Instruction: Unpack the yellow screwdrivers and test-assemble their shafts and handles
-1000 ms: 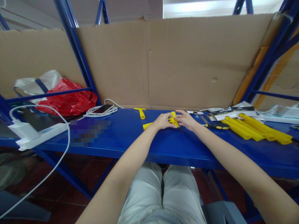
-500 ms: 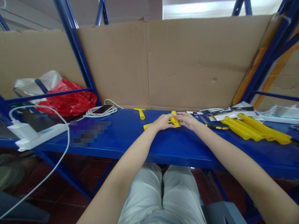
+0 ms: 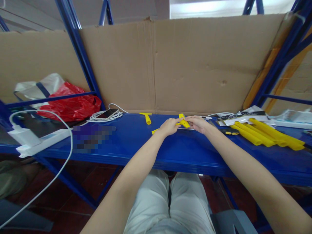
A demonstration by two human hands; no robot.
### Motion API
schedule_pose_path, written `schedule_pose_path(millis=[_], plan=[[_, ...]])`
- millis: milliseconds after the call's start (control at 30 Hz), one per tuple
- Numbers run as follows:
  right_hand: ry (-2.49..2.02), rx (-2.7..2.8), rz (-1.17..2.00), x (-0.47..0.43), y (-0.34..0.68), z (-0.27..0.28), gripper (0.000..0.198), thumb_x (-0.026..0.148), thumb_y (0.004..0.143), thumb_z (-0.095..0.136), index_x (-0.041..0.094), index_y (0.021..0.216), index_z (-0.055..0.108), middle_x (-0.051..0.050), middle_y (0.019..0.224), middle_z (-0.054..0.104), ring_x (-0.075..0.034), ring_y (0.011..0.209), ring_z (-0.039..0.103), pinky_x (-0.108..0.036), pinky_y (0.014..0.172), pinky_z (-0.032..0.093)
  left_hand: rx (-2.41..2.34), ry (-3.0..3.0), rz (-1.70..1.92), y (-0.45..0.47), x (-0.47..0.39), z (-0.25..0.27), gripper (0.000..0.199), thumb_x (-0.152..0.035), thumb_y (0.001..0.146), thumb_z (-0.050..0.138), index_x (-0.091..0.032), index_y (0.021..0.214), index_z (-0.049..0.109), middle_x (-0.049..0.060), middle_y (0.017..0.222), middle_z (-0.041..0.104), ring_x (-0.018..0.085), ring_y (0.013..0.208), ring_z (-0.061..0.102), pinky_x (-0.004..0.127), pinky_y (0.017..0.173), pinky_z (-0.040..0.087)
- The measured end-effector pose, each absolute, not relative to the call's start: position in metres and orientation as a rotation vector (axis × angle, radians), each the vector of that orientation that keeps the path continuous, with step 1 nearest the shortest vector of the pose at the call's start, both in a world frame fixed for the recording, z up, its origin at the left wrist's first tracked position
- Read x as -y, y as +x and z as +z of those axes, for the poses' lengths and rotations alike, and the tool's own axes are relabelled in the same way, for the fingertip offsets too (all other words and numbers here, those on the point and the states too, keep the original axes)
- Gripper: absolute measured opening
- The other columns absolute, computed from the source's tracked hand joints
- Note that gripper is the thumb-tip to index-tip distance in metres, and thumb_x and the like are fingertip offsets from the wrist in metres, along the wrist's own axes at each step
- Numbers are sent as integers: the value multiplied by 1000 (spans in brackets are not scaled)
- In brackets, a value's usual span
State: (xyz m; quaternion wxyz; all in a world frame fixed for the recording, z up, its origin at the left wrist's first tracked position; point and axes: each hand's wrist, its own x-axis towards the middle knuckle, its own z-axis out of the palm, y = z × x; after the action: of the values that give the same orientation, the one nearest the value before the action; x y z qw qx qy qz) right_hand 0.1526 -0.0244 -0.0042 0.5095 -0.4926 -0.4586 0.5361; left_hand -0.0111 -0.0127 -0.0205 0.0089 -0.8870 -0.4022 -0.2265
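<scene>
Over the middle of the blue bench, both hands are closed on a yellow T-shaped scraper (image 3: 184, 121). My left hand (image 3: 169, 126) grips its stem, whose yellow end sticks out beneath the wrist. At the right edge of the crosspiece are the fingertips of my right hand (image 3: 198, 123); whether they also pinch something small is hidden. A thin pale strip shows just below the head, too small to make out clearly. Another yellow T-shaped piece (image 3: 147, 118) lies apart on the bench, left of the hands.
Yellow tubes (image 3: 266, 133) lie at the right, beside a black-and-yellow tool handle (image 3: 229, 131) and a printed packet (image 3: 243, 117). Leftward are a coiled white cable (image 3: 97, 117) with a phone, a power strip (image 3: 52, 139) and a red bag (image 3: 71, 104). Cardboard (image 3: 195, 65) walls the back.
The scraper's head has turned in my hands, its crosspiece now slanting down to the right. My right hand has shifted slightly right, covering more of the items behind it.
</scene>
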Motion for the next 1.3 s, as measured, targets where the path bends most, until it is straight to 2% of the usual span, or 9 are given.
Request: schedule_pose_path(millis=[133,300,567,633,700,833,967,1100,1300], plan=[[-1198,1099,1328,25,156,-2,19,1,83,51,11,71,61,-6,61,67,-11,55,62,-27,66,55,1318,-2723,-708,-10,14,-21,46,-24,90,51,-19,135,48,10,128,59,23,118,55,33,98,43],[-1209,1132,1305,24,159,-6,19,0,81,53,12,69,61,-2,52,62,-10,50,59,-28,67,55,1273,-2723,-665,-11,16,-21,49,-22,89,50,-23,138,44,9,125,61,22,115,57,33,96,44],[-1289,1207,1271,22,161,-4,13,6,84,54,12,75,61,-6,65,68,-11,57,63,-26,67,55,1257,-2718,-605,-9,16,-21,47,-23,90,49,-27,137,46,7,122,63,22,112,59,33,95,44],[-1376,1259,1089,18,170,-3,10,13,86,54,12,80,62,-10,73,71,-13,62,65,-28,68,55,1277,-2718,-600,-8,15,-21,47,-23,90,48,-26,137,46,8,123,62,22,113,58,33,96,43],[-1514,1325,727,12,184,-4,14,18,88,51,12,87,64,-14,87,71,-16,73,67,-30,73,55,1288,-2727,-583,-8,14,-22,46,-23,90,48,-25,137,47,9,123,62,23,113,58,33,97,43],[-1818,1617,36,-3,218,-13,25,16,84,50,15,99,70,-13,107,69,-23,105,61,-31,93,45,1289,-2768,-558,-6,15,-24,45,-24,91,47,-26,136,48,8,125,61,24,114,58,33,97,42],[-2058,1850,-25,-12,234,-25,39,13,78,49,19,113,68,-10,118,65,-24,116,55,-35,98,41,1301,-2845,-569,-2,18,-25,43,-28,90,49,-29,133,52,6,126,61,24,114,58,34,97,43],[-2229,1833,-65,-10,237,-26,51,11,77,45,22,124,61,-12,131,56,-29,123,48,-50,102,35,1267,-2933,-618,1,18,-27,42,-28,88,53,-31,130,54,2,128,59,21,116,56,32,100,41],[-2394,1802,-66,-6,246,-24,53,13,78,43,26,126,60,-10,136,51,-32,128,41,-62,103,26,1218,-2981,-654,1,17,-29,42,-24,87,53,-29,129,55,0,130,58,20,118,55,31,102,40]])
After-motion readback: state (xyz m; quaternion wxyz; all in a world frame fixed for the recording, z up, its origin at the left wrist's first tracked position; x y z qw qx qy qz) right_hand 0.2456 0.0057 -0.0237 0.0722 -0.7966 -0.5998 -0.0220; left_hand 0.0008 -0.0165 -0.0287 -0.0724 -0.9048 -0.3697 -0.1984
